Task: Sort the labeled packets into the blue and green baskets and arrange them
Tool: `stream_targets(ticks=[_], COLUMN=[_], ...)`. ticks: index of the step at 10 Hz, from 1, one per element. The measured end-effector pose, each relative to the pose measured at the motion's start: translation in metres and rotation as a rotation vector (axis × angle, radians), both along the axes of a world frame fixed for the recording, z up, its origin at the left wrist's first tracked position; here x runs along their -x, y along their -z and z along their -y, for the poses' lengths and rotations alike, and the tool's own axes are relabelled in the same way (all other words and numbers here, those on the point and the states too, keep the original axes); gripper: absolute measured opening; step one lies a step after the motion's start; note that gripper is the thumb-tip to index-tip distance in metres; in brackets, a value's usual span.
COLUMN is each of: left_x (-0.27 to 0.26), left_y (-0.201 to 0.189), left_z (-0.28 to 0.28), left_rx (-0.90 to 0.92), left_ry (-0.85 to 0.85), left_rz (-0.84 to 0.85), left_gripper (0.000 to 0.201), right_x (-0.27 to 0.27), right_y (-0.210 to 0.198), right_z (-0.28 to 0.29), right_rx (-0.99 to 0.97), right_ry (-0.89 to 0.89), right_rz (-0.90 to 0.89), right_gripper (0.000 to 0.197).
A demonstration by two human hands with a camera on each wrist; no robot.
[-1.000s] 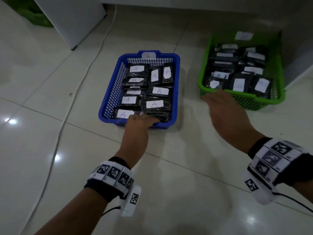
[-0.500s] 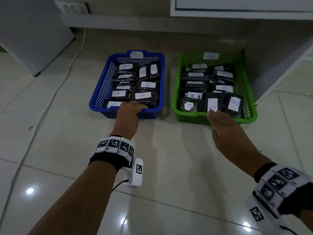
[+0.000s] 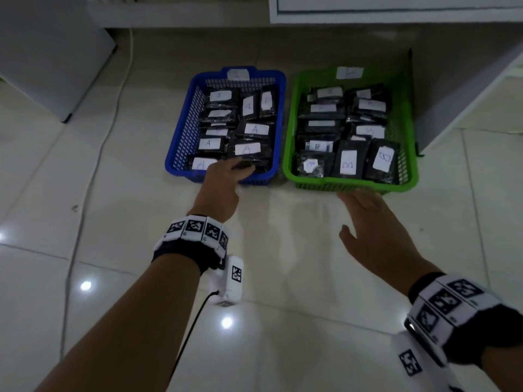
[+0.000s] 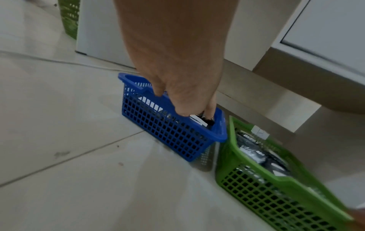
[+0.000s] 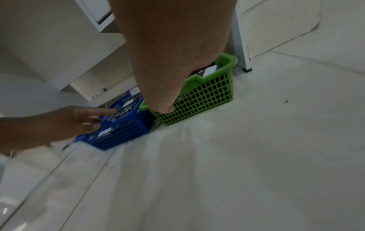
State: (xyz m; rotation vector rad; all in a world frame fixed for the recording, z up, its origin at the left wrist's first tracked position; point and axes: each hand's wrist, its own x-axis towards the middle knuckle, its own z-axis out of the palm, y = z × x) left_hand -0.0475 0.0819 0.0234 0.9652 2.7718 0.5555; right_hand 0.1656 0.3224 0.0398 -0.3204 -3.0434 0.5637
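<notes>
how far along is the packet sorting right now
Sorting looks done: A packets fill the blue basket, B packets the green basket, none visible loose on the floor. In hand: the left hand reaches over the blue basket's near rim; the right hand is open before the green one. Left: final tidying, perhaps.

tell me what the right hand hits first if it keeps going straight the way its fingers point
Most likely the near wall of the green basket: the right hand lies open, fingertips just short of it. Whether they already touch is unclear.
</notes>
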Motion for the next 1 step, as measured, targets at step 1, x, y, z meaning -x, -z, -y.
stream_targets(ticks=[1], left_x=[-0.0468], left_y=[-0.0330], left_z=[0.0076], left_rx=[0.183], left_ry=[-0.100], left_rz=[0.084], left_gripper=[0.070], right_x=[-0.0299], right_y=[-0.0268], right_z=[0.0055], right_rx=[-0.030], right_ry=[-0.068], right_rz=[0.175], right_gripper=[0.054])
